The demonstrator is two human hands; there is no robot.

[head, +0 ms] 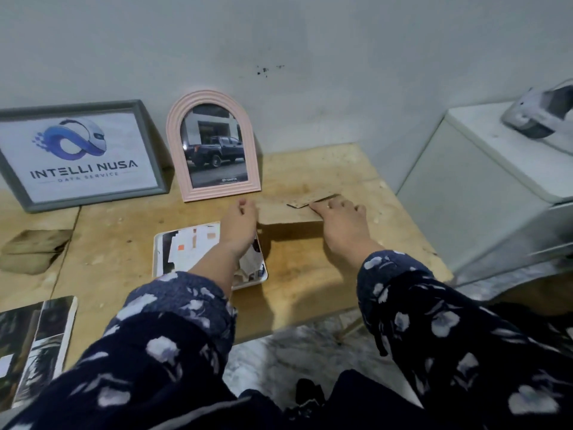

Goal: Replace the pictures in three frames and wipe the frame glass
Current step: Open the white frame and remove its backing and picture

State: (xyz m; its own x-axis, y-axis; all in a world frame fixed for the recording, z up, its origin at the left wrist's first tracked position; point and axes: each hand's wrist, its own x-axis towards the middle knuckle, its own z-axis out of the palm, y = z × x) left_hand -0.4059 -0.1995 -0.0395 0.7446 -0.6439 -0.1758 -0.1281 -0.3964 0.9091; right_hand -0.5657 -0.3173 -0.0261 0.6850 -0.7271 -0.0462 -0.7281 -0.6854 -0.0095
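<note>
Both my hands hold a brown backing board [283, 211] flat, a little above the wooden table [356, 181]. My left hand [238, 220] grips its left edge and my right hand [339, 217] grips its right end, beside the board's small stand flap [311, 201]. Under my left wrist a white frame [159, 259] lies flat with a picture in it, partly hidden by my arm. A pink arched frame [214, 147] with a truck picture leans on the wall. Left of it leans a grey frame [77, 156] with a logo print.
A crumpled brownish cloth [32, 252] lies at the table's left. Loose printed pictures [37, 346] sit at the near left corner. A white cabinet [483, 181] stands close on the right with a grey-white object [542, 111] on top. The wall is right behind the frames.
</note>
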